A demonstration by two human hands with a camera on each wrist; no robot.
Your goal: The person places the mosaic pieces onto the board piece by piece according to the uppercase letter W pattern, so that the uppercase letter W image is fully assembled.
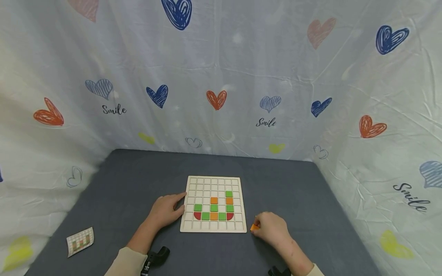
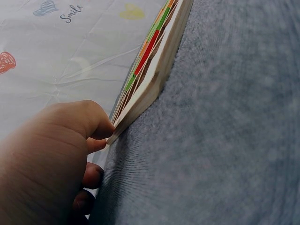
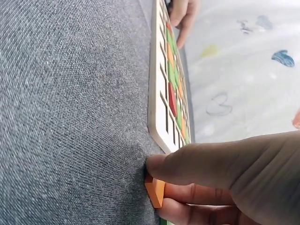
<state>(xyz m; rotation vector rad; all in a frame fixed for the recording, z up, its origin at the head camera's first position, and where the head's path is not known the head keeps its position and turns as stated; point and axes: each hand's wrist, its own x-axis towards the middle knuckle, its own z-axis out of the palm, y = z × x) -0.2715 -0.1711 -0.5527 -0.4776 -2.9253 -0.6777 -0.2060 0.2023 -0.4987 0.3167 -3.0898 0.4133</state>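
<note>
A pale wooden grid board (image 1: 212,227) lies flat in the middle of the table. Green, orange and red tiles fill some of its lower squares, with a red rounded piece (image 1: 230,216) at the right of the second row from the bottom. My left hand (image 1: 167,209) touches the board's left edge with index finger and thumb. Just off the lower right corner, my right hand (image 1: 273,228) pinches an orange tile (image 3: 156,191) between thumb and fingers, close over the cloth. A bit of green (image 3: 164,221) shows under those fingers, mostly hidden.
A small patterned card (image 1: 80,242), slightly curled, lies at the table's left side. Dark grey cloth (image 1: 286,184) covers the table. A white curtain (image 1: 193,76) printed with hearts hangs behind and on both sides. Black straps (image 1: 155,258) sit at the wrists.
</note>
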